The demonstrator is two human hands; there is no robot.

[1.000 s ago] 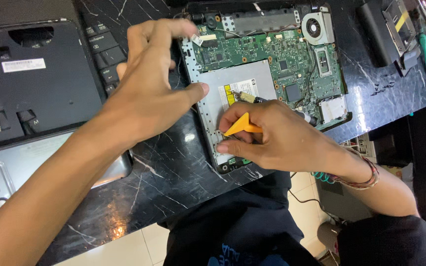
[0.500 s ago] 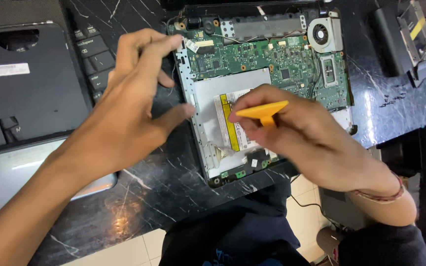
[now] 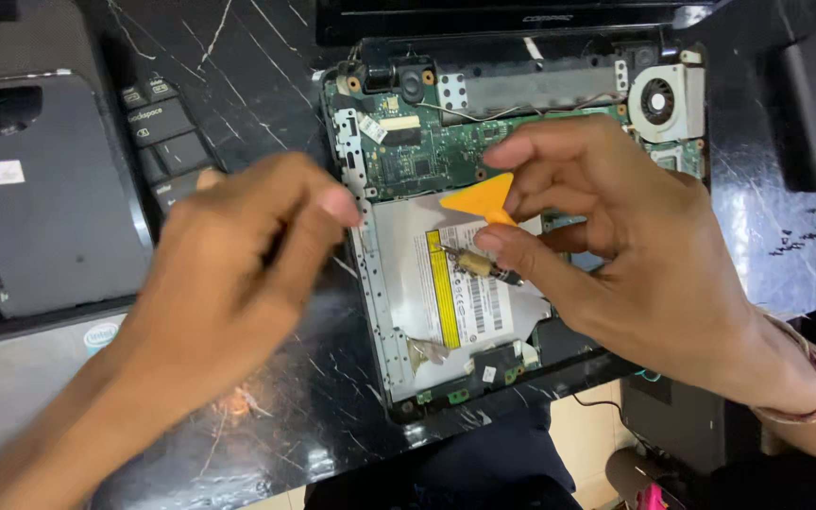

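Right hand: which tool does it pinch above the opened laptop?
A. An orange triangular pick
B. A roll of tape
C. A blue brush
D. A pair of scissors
A: the right hand pinches an orange pick over the laptop.

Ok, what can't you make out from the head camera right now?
- Left hand: motion-blurred; whether its fingertips pinch anything cannot be told.
- Screwdriver: only the tip and collar show; the right hand, also holding the orange pry pick, hides the handle.
- Optical drive: right side hidden under that hand.
- Laptop screen: cut off by the top edge.
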